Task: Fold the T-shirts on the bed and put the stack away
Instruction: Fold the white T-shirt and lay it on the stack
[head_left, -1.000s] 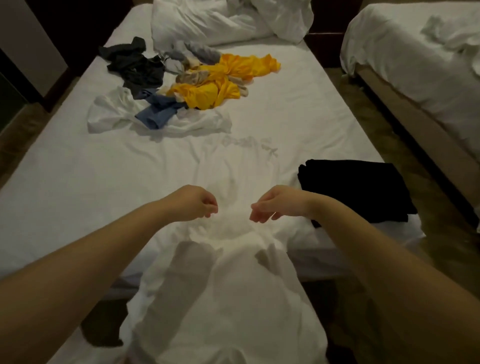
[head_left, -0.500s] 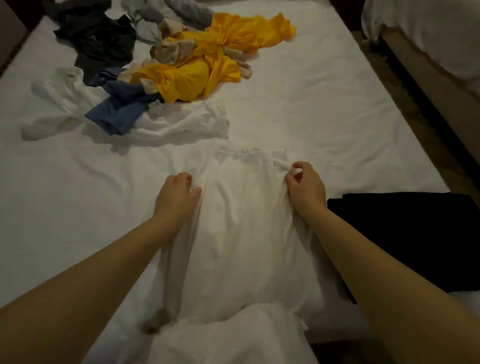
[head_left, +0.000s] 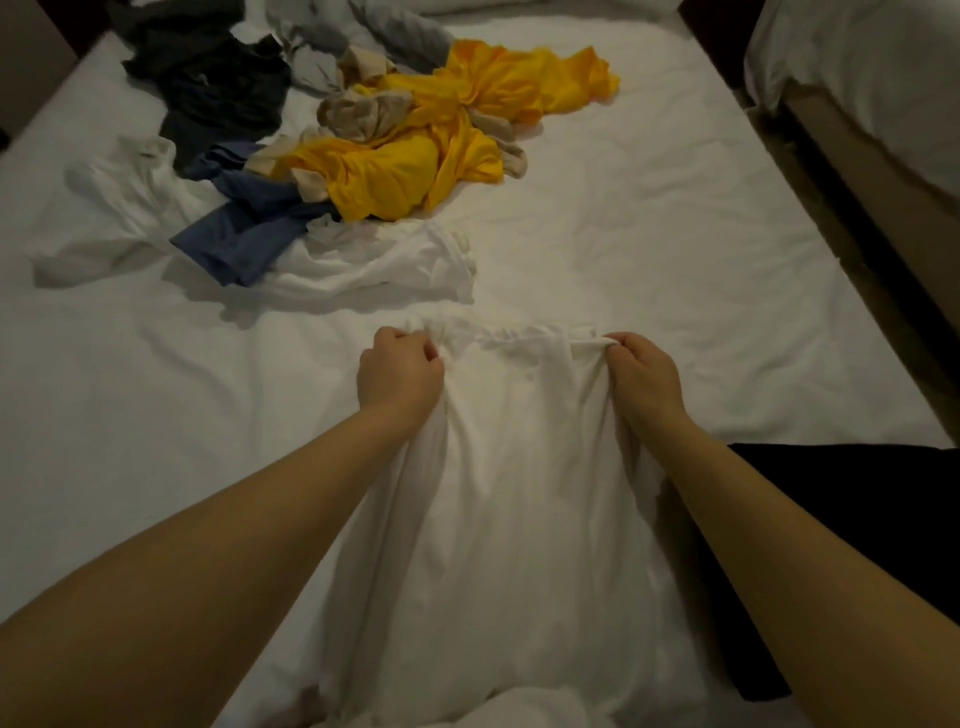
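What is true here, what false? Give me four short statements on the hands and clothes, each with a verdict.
1. The left hand and right hand both grip the far edge of the white shirt. True.
2. The yellow shirt lies by the right arm. False: the yellow shirt is crumpled up the bed; a black cloth lies by that arm.
3. A blue garment lies partly on a white one. True.
4. The left hand lies flat. False: its fingers curl round the shirt's edge.

White T-shirt (head_left: 519, 493) flat on bed (head_left: 649, 234)
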